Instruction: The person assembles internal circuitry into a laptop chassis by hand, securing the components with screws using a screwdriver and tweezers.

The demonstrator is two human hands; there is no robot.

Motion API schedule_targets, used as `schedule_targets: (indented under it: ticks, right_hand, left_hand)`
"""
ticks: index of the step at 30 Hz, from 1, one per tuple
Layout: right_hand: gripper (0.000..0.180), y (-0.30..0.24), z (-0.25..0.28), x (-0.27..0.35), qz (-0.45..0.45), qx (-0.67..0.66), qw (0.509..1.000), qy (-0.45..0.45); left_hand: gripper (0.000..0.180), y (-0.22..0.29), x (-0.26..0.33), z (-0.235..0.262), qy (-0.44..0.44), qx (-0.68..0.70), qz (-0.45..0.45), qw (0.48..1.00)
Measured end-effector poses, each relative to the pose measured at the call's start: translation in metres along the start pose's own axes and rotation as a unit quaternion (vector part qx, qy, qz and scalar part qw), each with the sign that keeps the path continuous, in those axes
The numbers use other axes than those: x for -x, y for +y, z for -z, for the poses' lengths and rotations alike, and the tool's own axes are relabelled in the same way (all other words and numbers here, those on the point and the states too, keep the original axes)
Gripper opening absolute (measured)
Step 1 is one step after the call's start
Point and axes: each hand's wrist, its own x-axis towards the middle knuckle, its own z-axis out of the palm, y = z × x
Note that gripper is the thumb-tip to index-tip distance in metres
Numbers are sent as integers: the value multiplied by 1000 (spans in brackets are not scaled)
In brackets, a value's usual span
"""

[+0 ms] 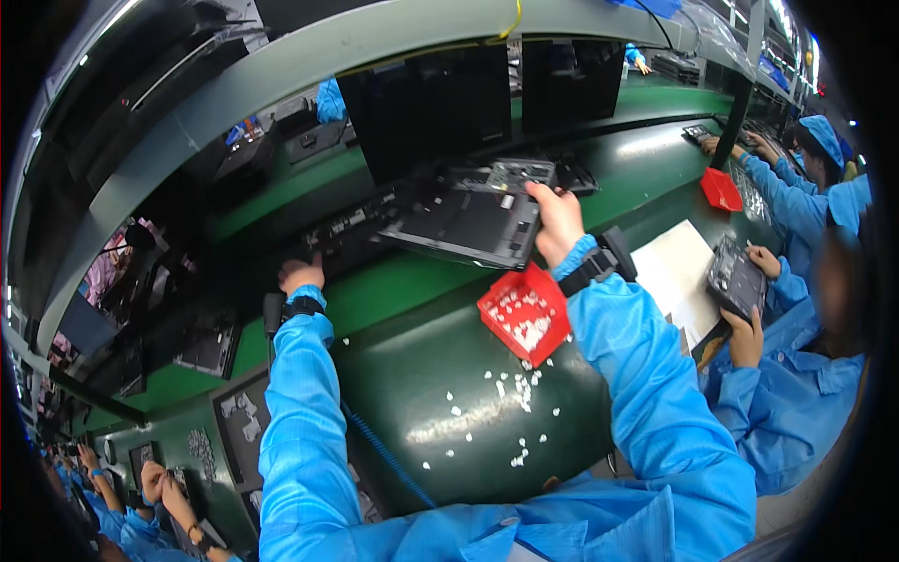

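My right hand (559,225) grips the right edge of a black laptop casing (468,223), thumb on top, and holds it tilted over the bench. A pale circuit board (518,175) shows at the casing's far edge, by my fingertips. Further left, my left hand (302,274) has its fingers curled at the near edge of another dark laptop part (348,221), which lies on the green line; its fingertips are partly hidden. Below my right hand stands a red bin (526,317) of small white pieces. More white pieces (523,393) lie scattered on the green bench.
Dark monitors (426,117) stand behind the line, under a grey beam (375,42). On the right a co-worker's hands hold a black casing (737,278) beside a white sheet (676,272). A second red bin (721,189) sits beyond. A blue coiled cord (386,456) runs by my left arm.
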Motion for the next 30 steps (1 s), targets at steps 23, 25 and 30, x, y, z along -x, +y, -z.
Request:
schedule_targets:
  ticks: [23, 25, 30]
  right_hand:
    - [19, 8, 55, -88, -62, 152, 985, 43]
    - [20, 21, 49, -93, -96, 154, 983, 20]
    - [32, 94, -12, -100, -232, 198, 951, -62]
  left_hand:
    - [85, -50, -82, -47, -86, 247, 15, 965]
    - [73, -88, -103, -23, -119, 231, -63, 964]
    - [51, -106, -46, 82, -264, 343, -116, 894]
